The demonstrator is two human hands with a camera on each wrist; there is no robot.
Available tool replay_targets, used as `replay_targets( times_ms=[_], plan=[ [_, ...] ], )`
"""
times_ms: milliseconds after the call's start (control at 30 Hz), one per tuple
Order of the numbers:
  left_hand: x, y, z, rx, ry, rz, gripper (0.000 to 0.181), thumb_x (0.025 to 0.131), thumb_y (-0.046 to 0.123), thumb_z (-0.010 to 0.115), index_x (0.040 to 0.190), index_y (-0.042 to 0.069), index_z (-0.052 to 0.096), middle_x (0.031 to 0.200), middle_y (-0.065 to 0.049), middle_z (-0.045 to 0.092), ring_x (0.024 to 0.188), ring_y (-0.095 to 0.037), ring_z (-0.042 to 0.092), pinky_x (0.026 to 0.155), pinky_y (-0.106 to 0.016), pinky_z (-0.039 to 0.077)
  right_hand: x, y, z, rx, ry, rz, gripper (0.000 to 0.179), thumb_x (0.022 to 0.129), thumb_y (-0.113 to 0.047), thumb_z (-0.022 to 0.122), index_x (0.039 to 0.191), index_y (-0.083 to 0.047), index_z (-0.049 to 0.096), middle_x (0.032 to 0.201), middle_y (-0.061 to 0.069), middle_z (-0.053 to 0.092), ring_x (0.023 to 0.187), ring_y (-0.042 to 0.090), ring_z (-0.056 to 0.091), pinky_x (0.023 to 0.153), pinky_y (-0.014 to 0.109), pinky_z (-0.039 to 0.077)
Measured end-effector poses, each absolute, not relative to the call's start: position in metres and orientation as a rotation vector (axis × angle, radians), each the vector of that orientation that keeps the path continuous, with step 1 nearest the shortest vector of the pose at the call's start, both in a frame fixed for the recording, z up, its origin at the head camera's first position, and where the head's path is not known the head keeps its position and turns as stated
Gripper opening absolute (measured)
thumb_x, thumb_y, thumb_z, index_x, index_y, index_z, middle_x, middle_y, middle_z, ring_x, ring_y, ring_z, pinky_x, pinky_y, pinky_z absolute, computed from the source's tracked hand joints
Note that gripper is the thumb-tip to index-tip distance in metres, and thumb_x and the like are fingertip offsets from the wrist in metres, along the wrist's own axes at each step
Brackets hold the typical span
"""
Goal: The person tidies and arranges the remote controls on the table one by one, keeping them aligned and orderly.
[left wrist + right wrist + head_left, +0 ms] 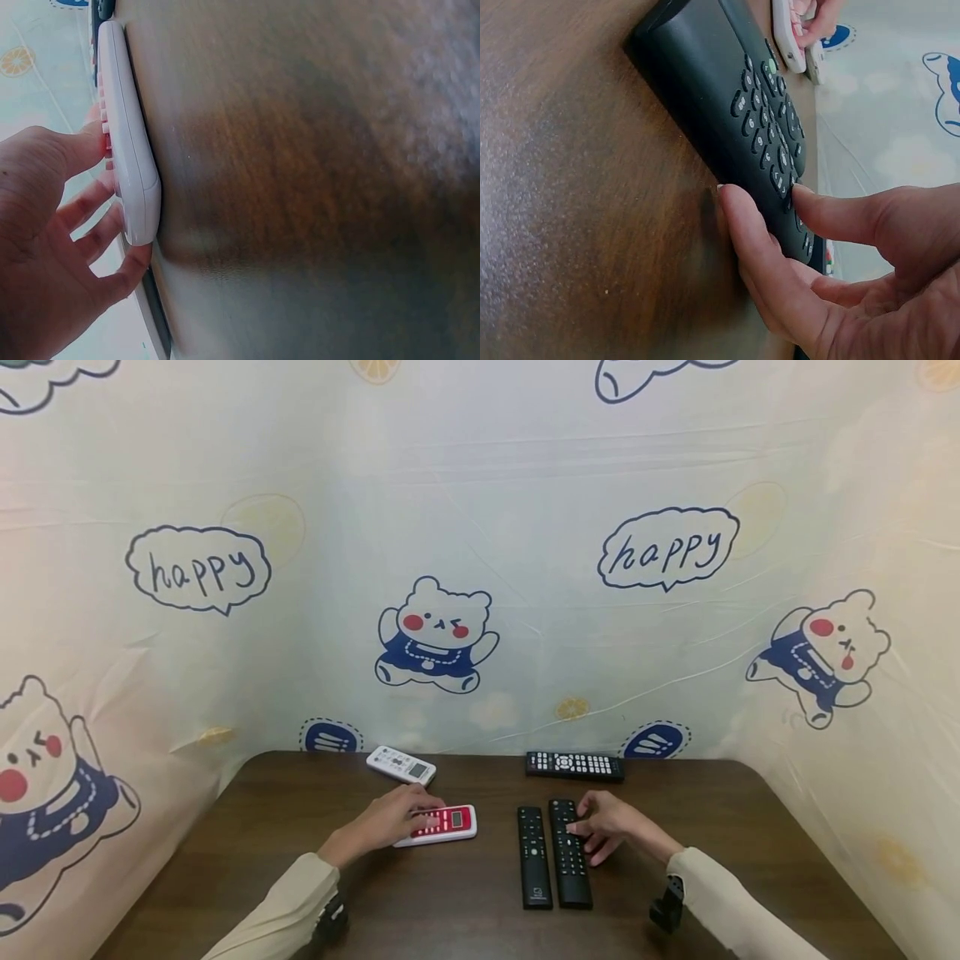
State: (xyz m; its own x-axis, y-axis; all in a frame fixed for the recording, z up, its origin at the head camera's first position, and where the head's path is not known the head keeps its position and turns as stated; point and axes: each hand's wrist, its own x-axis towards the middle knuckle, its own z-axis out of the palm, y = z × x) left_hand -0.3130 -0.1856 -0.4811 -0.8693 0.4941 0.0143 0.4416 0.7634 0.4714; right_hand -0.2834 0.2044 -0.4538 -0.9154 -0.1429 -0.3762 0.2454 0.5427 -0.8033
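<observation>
Left of the table's middle lies a red-and-white remote control (459, 820) with a small display. My left hand (386, 818) holds its near-left end; in the left wrist view, the thumb is on the button face of the remote control (133, 150) and the other fingers reach round its end and far side. My right hand (611, 820) pinches the upper part of a black remote control (574, 885), thumb on the buttons and fingers along its right edge. A second black remote control (535, 868) lies parallel, just left of it.
Behind my left hand, a white remote control (401, 765) lies slanted near the back edge of the brown table (480, 902). Another black remote control (574, 766) lies crosswise at the back, right of the middle. A patterned cloth (540, 527) hangs behind the table and along its sides.
</observation>
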Motion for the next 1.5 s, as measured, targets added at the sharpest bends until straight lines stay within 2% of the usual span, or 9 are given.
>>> replay_targets(
  times_ms=[333,533,767,1000,1300,1500],
  plan=[
    [-0.312,-0.185,-0.482,0.744,2.859,0.716,0.034,0.097,0.026,0.076,0.13,0.017,0.074,0.119,-0.002,0.065,0.11,-0.021,0.058,0.097,-0.052,0.053,-0.286,0.211,-0.44,0.046,2.451,-1.226,0.019,0.104,-0.016,0.066,0.107,0.0,0.057,0.089,0.016,0.062,0.074,0.029,0.071,0.06,0.04,0.063],
    [-0.312,-0.185,-0.484,0.737,2.867,0.712,0.035,0.097,0.026,0.076,0.131,0.017,0.074,0.12,-0.003,0.066,0.112,-0.022,0.058,0.099,-0.053,0.053,-0.292,0.216,-0.436,0.019,2.541,-1.203,0.016,0.104,-0.015,0.065,0.104,0.0,0.059,0.089,0.016,0.063,0.074,0.026,0.067,0.063,0.041,0.064],
    [-0.313,-0.186,-0.486,0.757,2.877,0.7,0.034,0.097,0.027,0.075,0.13,0.017,0.074,0.119,-0.004,0.066,0.11,-0.021,0.058,0.098,-0.052,0.052,-0.297,0.219,-0.43,-0.007,2.643,-1.166,0.017,0.104,-0.013,0.065,0.105,0.003,0.062,0.095,0.016,0.063,0.082,0.028,0.065,0.068,0.042,0.064],
    [-0.313,-0.187,-0.485,0.752,2.86,0.709,0.034,0.097,0.027,0.076,0.13,0.017,0.074,0.121,-0.004,0.066,0.112,-0.022,0.059,0.1,-0.053,0.052,-0.306,0.225,-0.426,-0.061,2.701,-1.143,0.016,0.104,-0.014,0.065,0.104,0.002,0.062,0.095,0.017,0.064,0.08,0.027,0.065,0.07,0.043,0.064],
    [-0.314,-0.187,-0.482,0.779,2.861,0.697,0.034,0.097,0.025,0.075,0.13,0.016,0.074,0.12,-0.005,0.067,0.111,-0.023,0.059,0.098,-0.053,0.053,-0.319,0.229,-0.423,-0.038,2.716,-1.14,0.015,0.103,-0.012,0.065,0.105,0.003,0.065,0.088,0.01,0.058,0.081,0.026,0.065,0.071,0.042,0.064],
    [-0.313,-0.186,-0.483,0.776,2.865,0.698,0.034,0.097,0.026,0.076,0.13,0.016,0.074,0.121,-0.006,0.067,0.111,-0.023,0.059,0.098,-0.053,0.053,-0.323,0.229,-0.424,-0.03,2.718,-1.152,0.013,0.103,-0.009,0.064,0.104,0.003,0.065,0.089,0.015,0.063,0.076,0.024,0.066,0.071,0.042,0.064]
  ],
)
